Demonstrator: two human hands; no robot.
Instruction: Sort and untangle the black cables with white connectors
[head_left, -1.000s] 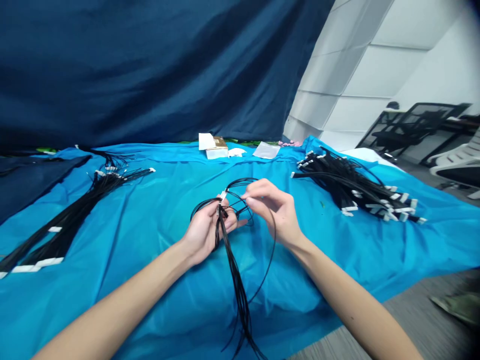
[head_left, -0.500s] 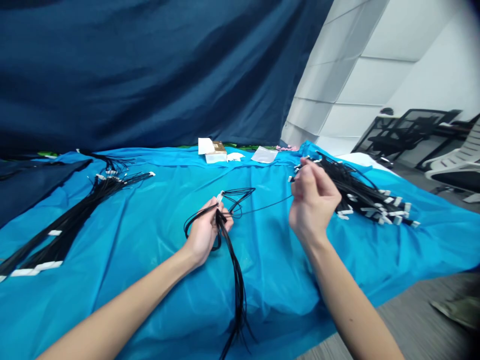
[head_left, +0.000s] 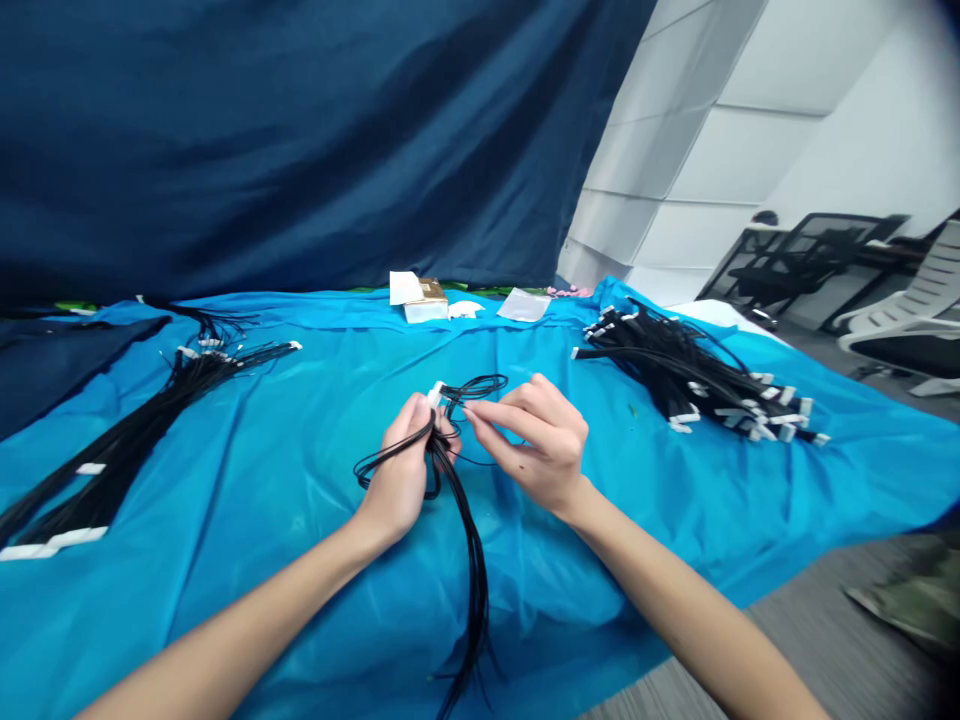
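My left hand is closed around a bundle of thin black wires near a white connector. Wire loops stick out on both sides of the fist, and the loose tail hangs down over the front of the cloth. My right hand is beside it on the right, thumb and forefinger pinched at the black wire loops by the connector. A single thin wire curves out below these fingertips. Exactly how the pinched strand runs is too fine to make out.
Blue cloth covers the table. Black wire bundles with white connectors lie on the left and in a pile of wires on the right. A small open box and a white packet lie at the back, before a dark curtain.
My right hand has come in leftward from the right, where it held a thin wire stretched out, to the loops beside my left hand. That wire is now slack. My left hand keeps its hold.
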